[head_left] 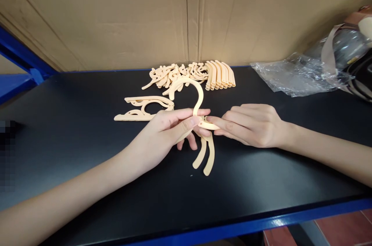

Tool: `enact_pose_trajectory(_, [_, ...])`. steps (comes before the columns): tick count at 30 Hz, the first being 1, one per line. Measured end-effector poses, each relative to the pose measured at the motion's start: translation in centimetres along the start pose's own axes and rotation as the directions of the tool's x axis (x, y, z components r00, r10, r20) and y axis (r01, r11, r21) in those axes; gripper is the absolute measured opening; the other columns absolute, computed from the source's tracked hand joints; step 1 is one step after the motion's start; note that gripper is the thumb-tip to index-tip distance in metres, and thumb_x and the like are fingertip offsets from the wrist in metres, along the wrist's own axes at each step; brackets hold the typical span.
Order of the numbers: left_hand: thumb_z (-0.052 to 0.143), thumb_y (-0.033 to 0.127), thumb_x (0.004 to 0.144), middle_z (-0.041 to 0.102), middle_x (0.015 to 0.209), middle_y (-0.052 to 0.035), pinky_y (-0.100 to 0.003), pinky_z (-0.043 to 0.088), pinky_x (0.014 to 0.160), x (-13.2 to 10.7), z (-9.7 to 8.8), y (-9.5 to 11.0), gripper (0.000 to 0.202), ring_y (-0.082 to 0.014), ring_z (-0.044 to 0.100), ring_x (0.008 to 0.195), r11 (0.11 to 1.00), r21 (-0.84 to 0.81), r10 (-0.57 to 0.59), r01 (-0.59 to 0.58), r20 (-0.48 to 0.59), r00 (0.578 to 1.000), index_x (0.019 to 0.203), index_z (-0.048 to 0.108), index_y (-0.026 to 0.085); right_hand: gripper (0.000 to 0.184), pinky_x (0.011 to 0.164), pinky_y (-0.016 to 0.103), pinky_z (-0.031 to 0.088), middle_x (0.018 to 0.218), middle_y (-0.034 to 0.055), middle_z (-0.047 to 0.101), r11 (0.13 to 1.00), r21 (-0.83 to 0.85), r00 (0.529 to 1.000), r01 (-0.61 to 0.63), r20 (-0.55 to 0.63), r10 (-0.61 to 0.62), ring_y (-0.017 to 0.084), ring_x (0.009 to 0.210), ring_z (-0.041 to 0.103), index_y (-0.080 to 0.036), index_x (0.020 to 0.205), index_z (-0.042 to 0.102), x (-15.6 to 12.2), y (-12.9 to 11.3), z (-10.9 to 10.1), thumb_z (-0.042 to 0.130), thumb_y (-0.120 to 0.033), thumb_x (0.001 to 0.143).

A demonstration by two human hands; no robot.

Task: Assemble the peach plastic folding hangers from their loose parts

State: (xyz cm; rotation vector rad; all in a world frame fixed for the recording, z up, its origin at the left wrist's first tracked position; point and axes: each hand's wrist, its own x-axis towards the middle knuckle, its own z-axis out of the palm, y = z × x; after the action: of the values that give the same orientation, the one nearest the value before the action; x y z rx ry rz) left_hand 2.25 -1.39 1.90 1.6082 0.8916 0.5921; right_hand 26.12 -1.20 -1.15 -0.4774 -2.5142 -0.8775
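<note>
A cream plastic hanger point(198, 100) with a curved hook is held above the black tabletop point(87, 153). My left hand point(165, 129) pinches it at the neck below the hook, fingers closed. My right hand point(250, 125) grips a cream arm piece at the same joint, fingers pressed together. Two curved arm ends point(207, 156) hang down below the hands.
A pile of cream hanger parts point(192, 75) lies at the back of the table, and two flat hanger pieces point(143, 108) lie to the left. Crumpled clear plastic bags point(302, 75) sit at the right. Cardboard point(130, 17) forms the back wall. A blue edge point(261, 224) borders the table.
</note>
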Motion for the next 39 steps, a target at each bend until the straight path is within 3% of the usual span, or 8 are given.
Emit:
enact_pose_trajectory(4, [0.043,0.032,0.096,0.071,0.081,-0.0068,-0.018,0.033,0.042,0.0,0.3,0.0,0.036,-0.0084,0.051,0.049,0.999,-0.029,-0.038,0.039,0.015,0.999,0.119,0.061,0.010,0.025,0.048,0.025,0.035,0.066,-0.0045,0.053,1.000,0.010,1.000,-0.019,0.000,0.019,0.010,0.056,0.047,-0.009,0.119,0.057,0.1,0.0,0.0,0.052,-0.028,0.104])
enact_pose_trajectory(7, [0.044,0.038,0.095,0.068,0.072,-0.0059,-0.019,0.030,0.040,-0.2,0.7,-0.2,0.036,-0.0077,0.046,0.044,0.990,-0.038,-0.136,0.139,0.063,0.989,0.102,0.065,0.009,0.023,0.050,0.023,0.038,0.070,-0.0034,0.056,0.981,0.055,0.981,-0.188,-0.028,0.190,0.009,0.056,0.050,-0.012,0.116,0.060,-0.1,0.3,0.3,0.047,-0.028,0.105])
enact_pose_trajectory(11, [0.046,0.041,0.094,0.065,0.074,-0.0042,-0.018,0.031,0.040,-0.5,1.1,-0.5,0.036,-0.0082,0.048,0.046,0.983,-0.054,-0.171,0.177,0.104,0.980,0.104,0.064,0.012,0.024,0.054,0.022,0.041,0.073,-0.0008,0.061,0.950,0.094,0.951,-0.299,-0.049,0.304,0.010,0.059,0.054,-0.014,0.115,0.062,-0.6,0.8,0.7,0.048,-0.030,0.105])
enact_pose_trajectory(15, [0.049,0.033,0.093,0.063,0.081,-0.0027,-0.017,0.033,0.039,-0.3,1.0,-0.2,0.026,-0.0069,0.049,0.047,0.992,-0.043,-0.119,0.119,0.006,0.993,0.102,0.063,0.013,0.022,0.056,0.024,0.042,0.076,-0.0006,0.063,0.961,0.130,0.968,-0.243,-0.034,0.249,0.011,0.062,0.055,-0.015,0.116,0.061,-0.6,0.8,0.6,0.049,-0.029,0.104])
enact_pose_trajectory(19, [0.046,0.027,0.093,0.050,0.051,0.0043,-0.015,0.031,0.037,0.2,0.4,0.2,0.027,-0.0073,0.041,0.039,0.987,-0.076,-0.151,0.141,-0.153,0.977,0.108,0.063,0.013,0.021,0.052,0.027,0.037,0.076,-0.0014,0.063,0.998,0.035,0.999,-0.049,0.002,0.049,0.011,0.060,0.053,-0.013,0.118,0.059,0.0,0.5,0.2,0.053,-0.026,0.103])
enact_pose_trajectory(26, [0.043,0.039,0.095,0.041,0.036,0.0061,-0.014,0.030,0.035,0.0,0.3,-0.1,0.039,-0.0072,0.034,0.032,0.972,0.001,-0.234,0.234,0.013,0.972,0.115,0.064,0.013,0.024,0.051,0.027,0.034,0.078,-0.0027,0.063,0.999,0.034,1.000,-0.008,0.026,0.007,0.011,0.060,0.049,-0.012,0.125,0.054,0.4,0.3,0.1,0.055,-0.020,0.102])
enact_pose_trajectory(34, [0.043,0.037,0.098,0.046,0.035,0.0044,-0.012,0.035,0.037,0.2,0.2,0.2,0.036,-0.0070,0.036,0.033,0.961,-0.085,-0.265,0.263,-0.013,0.964,0.111,0.066,0.013,0.016,0.050,0.028,0.032,0.074,-0.0024,0.061,0.999,0.039,0.999,-0.020,0.039,0.019,0.012,0.059,0.047,-0.012,0.115,0.059,0.2,0.3,0.3,0.055,-0.019,0.101])
enact_pose_trajectory(39, [0.043,0.033,0.100,0.049,0.035,0.0016,-0.011,0.036,0.038,0.2,0.1,0.0,0.042,-0.0059,0.037,0.034,0.956,-0.155,-0.253,0.248,-0.007,0.968,0.071,0.065,0.011,0.021,0.050,0.027,0.032,0.073,-0.0019,0.060,0.999,0.015,0.998,-0.033,0.056,0.032,0.013,0.059,0.046,-0.010,0.118,0.058,0.1,0.4,0.4,0.054,-0.023,0.102])
